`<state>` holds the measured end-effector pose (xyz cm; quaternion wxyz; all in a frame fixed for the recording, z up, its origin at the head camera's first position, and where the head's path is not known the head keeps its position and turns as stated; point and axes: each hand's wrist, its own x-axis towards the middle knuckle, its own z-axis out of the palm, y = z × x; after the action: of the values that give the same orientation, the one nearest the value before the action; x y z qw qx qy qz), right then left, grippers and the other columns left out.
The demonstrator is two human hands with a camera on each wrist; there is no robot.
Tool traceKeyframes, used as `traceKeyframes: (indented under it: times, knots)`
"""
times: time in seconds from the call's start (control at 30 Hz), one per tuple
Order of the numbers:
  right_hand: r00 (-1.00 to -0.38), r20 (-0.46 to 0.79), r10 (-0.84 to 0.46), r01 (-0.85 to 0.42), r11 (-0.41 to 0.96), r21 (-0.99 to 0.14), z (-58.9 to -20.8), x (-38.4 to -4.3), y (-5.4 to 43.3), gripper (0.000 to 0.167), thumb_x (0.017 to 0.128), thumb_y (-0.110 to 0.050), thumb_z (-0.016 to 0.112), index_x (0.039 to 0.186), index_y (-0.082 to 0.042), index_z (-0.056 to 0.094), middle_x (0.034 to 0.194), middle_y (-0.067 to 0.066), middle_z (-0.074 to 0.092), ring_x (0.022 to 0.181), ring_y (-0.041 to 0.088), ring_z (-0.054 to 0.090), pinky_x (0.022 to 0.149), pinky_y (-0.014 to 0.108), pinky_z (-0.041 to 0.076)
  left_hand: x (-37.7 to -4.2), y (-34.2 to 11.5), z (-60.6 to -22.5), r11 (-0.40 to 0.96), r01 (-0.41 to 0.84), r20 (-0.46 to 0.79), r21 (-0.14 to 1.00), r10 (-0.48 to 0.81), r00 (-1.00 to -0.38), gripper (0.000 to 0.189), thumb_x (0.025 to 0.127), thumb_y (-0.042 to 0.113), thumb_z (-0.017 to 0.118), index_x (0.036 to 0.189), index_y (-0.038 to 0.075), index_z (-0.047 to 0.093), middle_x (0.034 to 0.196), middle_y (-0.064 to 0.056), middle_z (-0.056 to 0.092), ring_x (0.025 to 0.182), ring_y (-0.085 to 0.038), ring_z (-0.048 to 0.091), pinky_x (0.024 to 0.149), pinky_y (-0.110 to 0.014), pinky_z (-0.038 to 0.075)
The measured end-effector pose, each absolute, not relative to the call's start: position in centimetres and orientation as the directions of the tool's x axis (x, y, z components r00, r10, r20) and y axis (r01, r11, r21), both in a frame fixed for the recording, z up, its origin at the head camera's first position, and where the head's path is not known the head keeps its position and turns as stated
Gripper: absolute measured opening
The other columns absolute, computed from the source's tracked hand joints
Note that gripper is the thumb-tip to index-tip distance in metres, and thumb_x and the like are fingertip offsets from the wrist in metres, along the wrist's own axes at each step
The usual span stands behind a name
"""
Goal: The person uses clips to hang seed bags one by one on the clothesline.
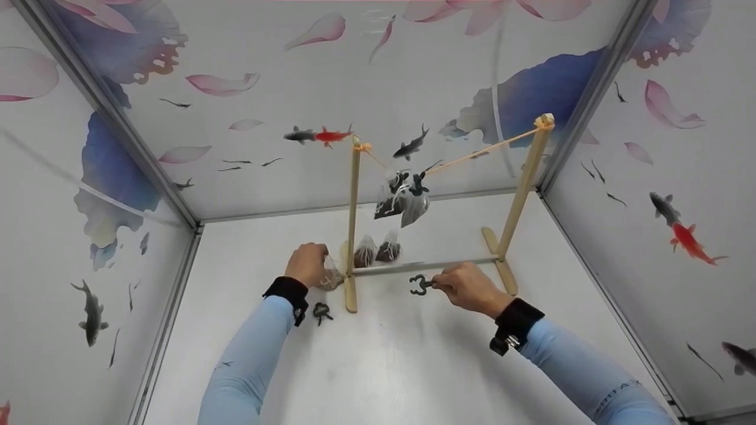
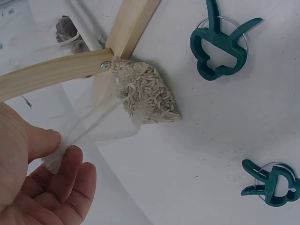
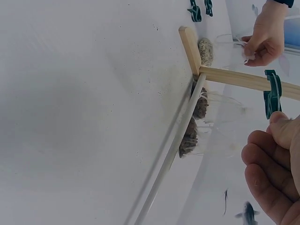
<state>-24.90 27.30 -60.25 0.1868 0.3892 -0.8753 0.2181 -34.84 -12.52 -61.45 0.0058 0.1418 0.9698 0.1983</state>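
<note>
My left hand [image 1: 306, 264] pinches the gathered top of a clear drawstring bag [image 2: 147, 93] between thumb and fingers. Pale grain-like pieces fill the bottom of this bag, which is beside the foot of the wooden stand [image 1: 353, 206]. In my right hand [image 1: 469, 287], thumb and fingers grip the handles of a green spring clip [image 3: 273, 96], its curved jaws pointing away from the hand. Two more green clips, a larger-looking one [image 2: 218, 51] and another [image 2: 274, 185], lie on the table near my left hand.
An orange string [image 1: 484, 152] sags between the stand's two posts. Clipped bags [image 1: 415, 209] with dark and grey contents hang from it. Two bags [image 1: 388, 248] of dark pieces stand behind the white crossbar [image 1: 425, 265]. Patterned panels [image 1: 236, 177] enclose the table.
</note>
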Motion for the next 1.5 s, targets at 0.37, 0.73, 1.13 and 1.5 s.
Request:
traceKeyframes:
  times: [0.37,0.73,1.13,1.5]
  knots:
    - [-0.633,0.476,-0.61,-0.759,0.612,-0.224,-59.4,-24.7,27.4,0.014,0.094,-0.001,0.086,0.084,-0.008,0.078,0.069,0.001,0.072,0.06,0.003,0.055,0.053,0.024,0.05,-33.1,-12.8,-58.0,0.875,0.31,0.093,0.373,0.297,-0.95,0.02,0.107,0.003,0.069,0.123,-0.002,0.08,0.114,-0.022,0.081,0.107,-0.04,0.078,0.099,-0.053,0.066]
    - [-0.662,0.405,-0.631,-0.733,0.657,-0.175,-56.7,-25.0,28.4,0.01,0.097,-0.004,0.085,0.088,-0.007,0.081,0.076,0.003,0.078,0.063,0.007,0.06,0.056,0.028,0.057,-31.3,-11.6,-53.1,0.834,0.45,0.207,0.32,0.402,-0.892,0.013,0.107,0.003,0.07,0.113,0.0,0.081,0.103,-0.018,0.082,0.098,-0.038,0.08,0.092,-0.052,0.067]
    - [-0.552,0.551,-0.626,-0.739,0.673,0.025,-52.4,-25.8,30.8,0.016,0.087,0.0,0.09,0.083,-0.009,0.077,0.067,0.002,0.069,0.057,0.016,0.064,0.058,0.035,0.05,-28.9,-6.7,-47.8,0.655,0.716,0.389,0.241,0.61,-0.69,0.01,0.107,0.002,0.069,0.104,0.0,0.079,0.095,-0.017,0.082,0.087,-0.039,0.081,0.08,-0.051,0.068]
    - [-0.509,0.589,-0.628,-0.715,0.69,0.118,-47.8,-26.2,32.4,0.016,0.086,0.005,0.089,0.098,-0.003,0.083,0.072,0.008,0.071,0.062,0.024,0.071,0.053,0.039,0.059,-27.7,-1.0,-45.0,0.56,0.81,0.437,0.173,0.693,-0.573,0.016,0.11,0.006,0.065,0.103,0.002,0.079,0.095,-0.013,0.081,0.084,-0.032,0.08,0.075,-0.043,0.067]
